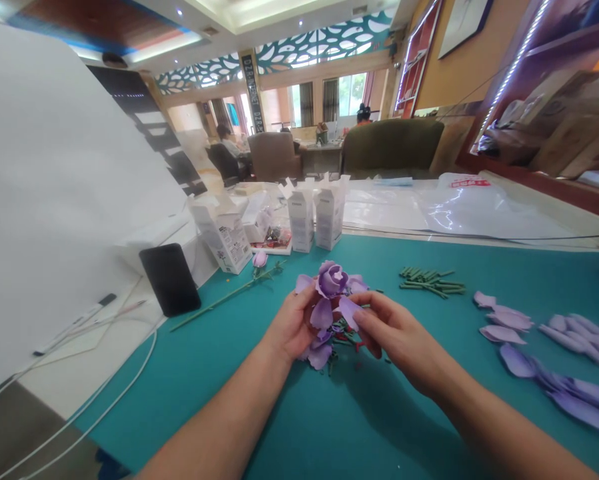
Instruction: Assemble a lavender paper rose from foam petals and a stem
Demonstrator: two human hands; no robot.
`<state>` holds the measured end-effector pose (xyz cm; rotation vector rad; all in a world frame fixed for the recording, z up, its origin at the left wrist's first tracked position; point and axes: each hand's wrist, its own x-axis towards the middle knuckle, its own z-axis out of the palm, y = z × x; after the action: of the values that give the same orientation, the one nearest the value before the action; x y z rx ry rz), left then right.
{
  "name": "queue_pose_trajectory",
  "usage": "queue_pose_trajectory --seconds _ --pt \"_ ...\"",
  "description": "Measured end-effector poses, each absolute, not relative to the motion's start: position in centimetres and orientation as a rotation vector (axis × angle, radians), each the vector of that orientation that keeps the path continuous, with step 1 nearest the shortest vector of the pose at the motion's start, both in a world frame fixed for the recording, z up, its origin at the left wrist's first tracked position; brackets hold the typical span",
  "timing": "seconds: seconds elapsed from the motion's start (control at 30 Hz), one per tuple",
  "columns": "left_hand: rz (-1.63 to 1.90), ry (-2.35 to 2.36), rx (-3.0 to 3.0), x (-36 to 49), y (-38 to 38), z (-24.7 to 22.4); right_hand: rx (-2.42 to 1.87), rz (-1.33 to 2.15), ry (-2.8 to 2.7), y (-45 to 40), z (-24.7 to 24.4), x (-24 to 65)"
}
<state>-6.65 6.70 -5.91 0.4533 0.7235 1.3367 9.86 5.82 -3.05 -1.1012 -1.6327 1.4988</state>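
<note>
My left hand [295, 321] is closed around a purple artificial flower [332, 280], whose layered petals face up and away from me. Between the thumb and fingers of my right hand [392, 323] is a single light purple petal [350, 312], held against the flower's right side. Whether the petal is joined to the flower I cannot tell. Under and behind the hands lies a pile of small green and red pieces [347, 333] mixed with purple petals [319, 355], partly hidden by my fingers.
Green stem pieces [432, 282] and several groups of purple petals [559, 383] lie on the teal mat [409, 440] at right. At left are a long-stemmed flower [229, 291], a black tablet-like device [169, 280] and white cables [124, 393]. White boxes [329, 213] stand behind; people sit farther back.
</note>
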Motion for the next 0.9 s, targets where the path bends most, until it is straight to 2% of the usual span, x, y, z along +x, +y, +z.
queue_pose_trajectory --seconds 0.37,0.9 --pt "1.231 0.702 0.458 -6.16 6.33 -5.03 -1.088 1.592 -1.493 5.83 -3.61 9.62" --pt "1.297 0.702 0.649 -6.14 6.32 -5.4 -1.072 1.593 -1.444 5.61 -3.7 9.62"
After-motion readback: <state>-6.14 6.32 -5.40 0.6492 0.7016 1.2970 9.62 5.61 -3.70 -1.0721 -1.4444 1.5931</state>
